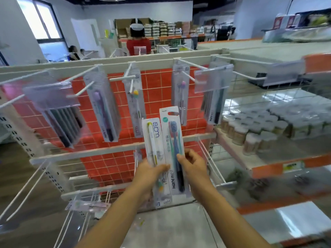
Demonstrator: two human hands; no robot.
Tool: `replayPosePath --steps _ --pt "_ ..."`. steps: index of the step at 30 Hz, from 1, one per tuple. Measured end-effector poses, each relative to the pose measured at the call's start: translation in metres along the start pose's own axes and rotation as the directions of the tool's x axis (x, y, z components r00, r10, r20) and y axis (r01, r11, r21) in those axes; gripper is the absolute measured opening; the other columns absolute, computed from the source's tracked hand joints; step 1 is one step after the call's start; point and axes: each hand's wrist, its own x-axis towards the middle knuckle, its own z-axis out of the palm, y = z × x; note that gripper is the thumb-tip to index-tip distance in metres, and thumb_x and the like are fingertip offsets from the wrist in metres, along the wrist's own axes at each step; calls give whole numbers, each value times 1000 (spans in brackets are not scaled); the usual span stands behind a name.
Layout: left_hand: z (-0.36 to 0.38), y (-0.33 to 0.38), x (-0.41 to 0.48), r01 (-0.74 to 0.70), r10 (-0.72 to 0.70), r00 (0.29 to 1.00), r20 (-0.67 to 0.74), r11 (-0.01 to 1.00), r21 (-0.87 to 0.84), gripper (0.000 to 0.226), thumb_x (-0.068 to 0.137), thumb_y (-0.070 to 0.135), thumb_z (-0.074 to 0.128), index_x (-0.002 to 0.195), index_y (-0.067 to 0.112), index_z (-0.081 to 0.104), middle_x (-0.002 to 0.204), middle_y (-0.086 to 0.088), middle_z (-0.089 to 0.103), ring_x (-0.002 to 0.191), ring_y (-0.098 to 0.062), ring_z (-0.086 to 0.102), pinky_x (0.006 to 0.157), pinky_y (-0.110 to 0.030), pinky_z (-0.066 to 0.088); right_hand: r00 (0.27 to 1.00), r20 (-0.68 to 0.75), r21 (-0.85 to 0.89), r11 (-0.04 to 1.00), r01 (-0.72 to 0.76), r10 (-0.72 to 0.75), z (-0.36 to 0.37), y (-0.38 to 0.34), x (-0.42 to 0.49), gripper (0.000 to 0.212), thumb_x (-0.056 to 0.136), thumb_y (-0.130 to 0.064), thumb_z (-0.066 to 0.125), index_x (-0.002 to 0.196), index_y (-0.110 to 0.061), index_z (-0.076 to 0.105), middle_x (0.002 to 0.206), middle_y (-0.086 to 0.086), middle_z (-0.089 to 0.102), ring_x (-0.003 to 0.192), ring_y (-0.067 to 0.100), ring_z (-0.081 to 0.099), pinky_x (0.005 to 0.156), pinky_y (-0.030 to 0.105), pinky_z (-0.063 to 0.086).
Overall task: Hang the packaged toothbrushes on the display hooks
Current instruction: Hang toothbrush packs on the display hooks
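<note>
Both hands are raised in front of a white wire display rack (125,147), each clamped on toothbrush packs. The left hand (149,173) grips a small fan of packs, the front one a white pack marked "edm" (153,140) with a white and yellow brush inside; at least 1 more pack (163,196) shows below it, behind the fingers. The right hand (194,165) pinches the lower half of a taller white pack marked "Hane" (172,140), which holds a blue brush and stands upright, its hanging slot at the top free of any hook. The 2 front packs sit just beside each other, the Hane one overlapping the right edge of the other.

On the far top rail, white hooks (86,72) jut toward the viewer. Packs already hang there: a purple-brush pack (103,108) left of centre, a slim pack with a yellow-headed brush (135,102) in the middle, another slim pack (180,92) to its right, and a dark-brush pack (215,104) farther right. A thick bunch of dark brushes (60,120) hangs at far left behind a clear label holder (50,93).

To the right, a shelf (250,161) carries rows of small capped jars (250,129). Behind the rack lies orange-red tiled floor (157,83)
</note>
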Motion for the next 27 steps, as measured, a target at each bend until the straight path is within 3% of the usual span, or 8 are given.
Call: replayPosePath --steps 4,8,12,21,24,27 --pt "26 1 10 -14 14 1000 17 1000 22 24 84 3 70 106 13 69 96 -5 76 93 -22 72 91 -47 55 1000 -14 -7 1000 18 -18 -25 -8 8 14 96 -8 53 95 -13 66 89 2 73 84 14 70 77 30 59" --pt "45 1 16 1 -1 1000 12 1000 -5 22 86 5 68 106 14 70 96 -3 76 93 -21 72 91 -45 56 1000 -21 1 1000 -17 17 -42 -10 14 18 99 -8 48 95 -10 66 87 2 72 78 10 68 71 23 58" --pt "53 -1 19 30 -30 1000 11 999 -38 20 87 7 67 105 16 69 100 -2 75 98 -20 70 92 -41 54 998 -29 -4 999 -54 54 -51 -6 17 22 100 -8 46 91 -12 65 84 3 70 77 13 66 74 29 57" --pt "51 -5 18 75 -81 997 -15 972 -221 31 96 30 56 117 10 65 106 -13 73 102 -31 69 97 -52 50 988 -60 6 990 -144 144 -62 -1 22 23 100 -11 45 84 -12 62 74 -3 68 68 8 64 58 20 54" --pt "51 -6 15 76 -82 996 -25 982 -176 37 98 39 49 122 14 62 110 -10 72 105 -30 67 100 -51 48 981 -32 -17 981 -192 192 -62 -1 19 21 101 -14 45 91 -10 62 80 1 67 74 13 64 70 30 58" --pt "51 -5 12 79 -86 995 -47 987 -139 33 100 33 49 126 14 58 110 -10 72 102 -28 68 95 -48 52 976 -19 -36 975 -218 217 -58 0 17 21 101 -15 44 97 -10 64 87 5 68 80 18 65 76 37 57"
